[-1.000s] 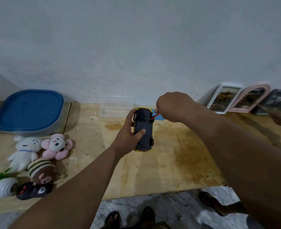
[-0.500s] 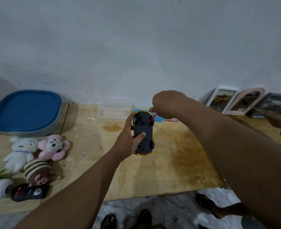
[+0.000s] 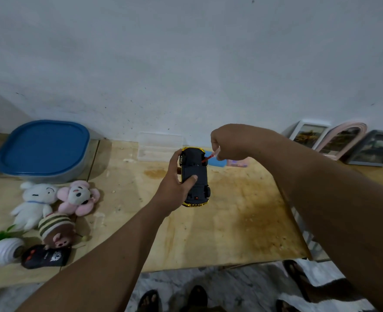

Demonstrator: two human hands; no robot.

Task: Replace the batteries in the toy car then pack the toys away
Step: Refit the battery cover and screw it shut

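Two bare forearms, no sleeves anywhere along their visible length. Left hand (image 3: 174, 188) and right hand (image 3: 228, 143) both bare: no gloves, no rings in sight, no watch or band at either wrist. Short, plain nail on the left thumb. Upper arms and shoulders out of frame, so clothing there cannot be told. At the bottom edge, feet in dark open sandals (image 3: 150, 300) with broad straps across the top, toes uncovered. Between them, a strip of olive-brown cloth, too little visible to name the garment.
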